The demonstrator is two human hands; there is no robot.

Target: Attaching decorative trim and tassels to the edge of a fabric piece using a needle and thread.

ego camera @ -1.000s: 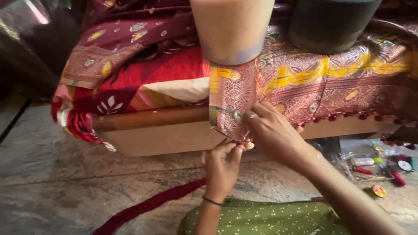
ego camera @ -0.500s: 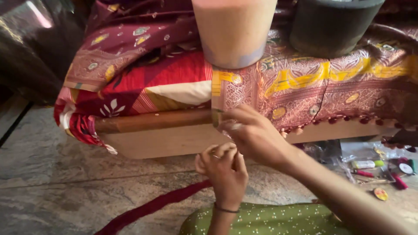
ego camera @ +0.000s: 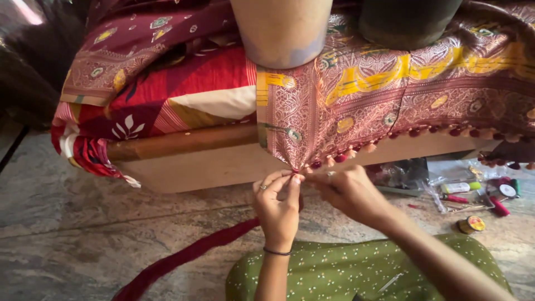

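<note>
A: What was the biggest thing in front of the fingers?

B: A patterned maroon-and-gold cloth (ego camera: 356, 106), draped over a low wooden platform (ego camera: 212, 161) directly above both hands. 2 heavy vessels, a pale bucket (ego camera: 281, 30) and a dark pot (ego camera: 407, 22), stood on it higher up, well above the fingers.

A: And the step in hand?

B: I judged it to be tassel work along the cloth's lower border. A row of small red and cream tassels (ego camera: 412, 132) ran up and to the right of the fingertips, and the hands met just at the lowest corner of the cloth (ego camera: 294, 170).

A: How were the fingers set?

B: The left hand (ego camera: 277, 203) had thumb and forefinger pinched nearly shut on the corner, seemingly on a red thread or tassel end; the other fingers curled loosely. The right hand (ego camera: 348, 192), just beside and touching it, was closed too, its fingertips pressed to the same spot. Whether it held a needle, I could not tell.

A: What did the next move call for?

B: Probably a steady pinch and fine tension, since the cloth hung taut from the weights above.

A: Anything smaller?

B: Thread spools and small tools (ego camera: 473, 195) lay on the floor to the right of the fingers; a red strip of cloth (ego camera: 189, 256) trailed below left.
</note>
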